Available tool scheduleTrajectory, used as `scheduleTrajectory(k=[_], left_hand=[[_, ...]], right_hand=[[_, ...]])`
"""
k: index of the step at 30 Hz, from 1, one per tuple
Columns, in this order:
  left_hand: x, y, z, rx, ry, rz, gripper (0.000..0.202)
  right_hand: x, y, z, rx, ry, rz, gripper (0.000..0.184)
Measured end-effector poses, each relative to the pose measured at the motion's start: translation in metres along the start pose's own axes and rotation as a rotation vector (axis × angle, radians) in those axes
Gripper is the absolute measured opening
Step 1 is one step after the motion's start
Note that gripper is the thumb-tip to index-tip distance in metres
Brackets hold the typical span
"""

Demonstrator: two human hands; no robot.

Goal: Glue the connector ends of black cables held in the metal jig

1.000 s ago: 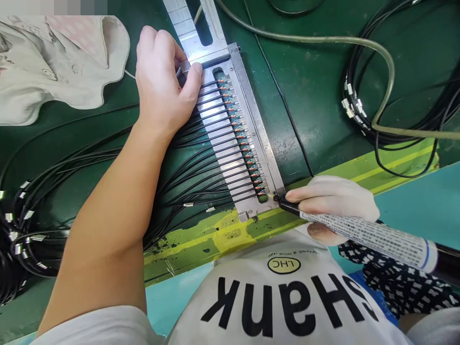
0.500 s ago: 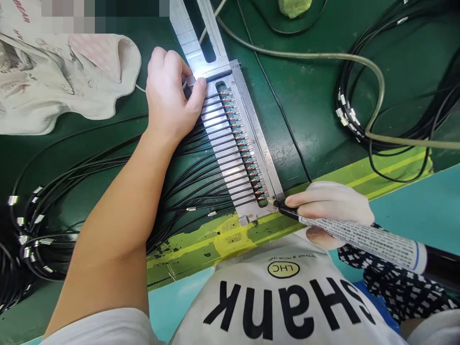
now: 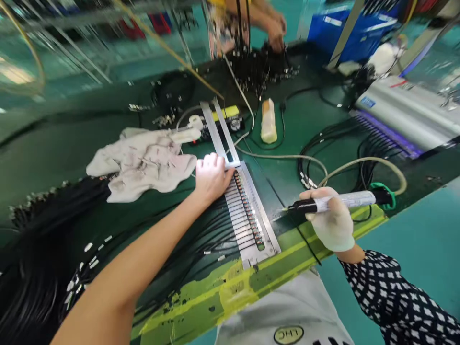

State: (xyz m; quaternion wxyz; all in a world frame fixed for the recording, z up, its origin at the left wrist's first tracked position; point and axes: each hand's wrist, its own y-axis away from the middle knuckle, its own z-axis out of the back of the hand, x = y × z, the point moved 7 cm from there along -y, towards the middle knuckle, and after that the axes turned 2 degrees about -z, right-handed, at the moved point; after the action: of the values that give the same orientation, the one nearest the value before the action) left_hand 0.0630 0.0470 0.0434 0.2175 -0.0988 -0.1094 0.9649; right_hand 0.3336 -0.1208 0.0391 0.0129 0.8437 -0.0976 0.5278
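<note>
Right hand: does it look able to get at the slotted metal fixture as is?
Probably yes. The gloved right hand holds a pen-like tool near the slotted metal fixture; between them seems to lie only a thin black cable.

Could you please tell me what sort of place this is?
It looks like a cable assembly workshop, perhaps in a factory: thin black cables lie in a row across a slotted metal fixture on a green workbench, and a co-worker's hands are at its far side.

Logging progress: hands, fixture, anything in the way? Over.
Left grip on metal fixture, black cables across it. Right grip holding tube, tip off fixture. Loose cord near tip.
</note>
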Motion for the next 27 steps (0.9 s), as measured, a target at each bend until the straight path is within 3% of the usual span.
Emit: scheduleTrajectory(k=[3,7,11,14,17,21,24,27], left_hand=[[-0.053,-0.030,0.012,0.010,-0.004,-0.107,0.031],[-0.105,-0.106,-0.003,0.011,-0.023,-0.029,0.044],[-0.121,-0.178,-0.031,0.052,0.006,0.133,0.067],[-0.119,-0.182,-0.034,0.082,0.075,0.145,0.065],[-0.104,-0.134,-0.008,0.069,0.175,0.004,0.064],[-0.059,-0.017,0.043,0.056,0.245,-0.218,0.067],[-0.025,0.068,0.071,-0.038,0.176,-0.333,0.074],[-0.011,0.123,0.082,-0.094,0.102,-0.352,0.083]], right_hand=[[0.011,-0.045,0.016,-0.133,-0.250,-0.036,0.043],[0.019,-0.091,0.027,-0.126,-0.397,0.004,0.047],[0.006,-0.106,0.036,-0.120,-0.454,-0.020,0.042],[0.007,-0.106,0.046,-0.137,-0.490,-0.031,0.042],[0.023,-0.105,0.060,-0.168,-0.534,0.016,0.040],[0.043,-0.103,0.065,-0.173,-0.550,0.074,0.033],[0.042,-0.097,0.042,-0.130,-0.493,0.069,0.031],[0.033,-0.085,0.003,-0.050,-0.375,0.046,0.030]])
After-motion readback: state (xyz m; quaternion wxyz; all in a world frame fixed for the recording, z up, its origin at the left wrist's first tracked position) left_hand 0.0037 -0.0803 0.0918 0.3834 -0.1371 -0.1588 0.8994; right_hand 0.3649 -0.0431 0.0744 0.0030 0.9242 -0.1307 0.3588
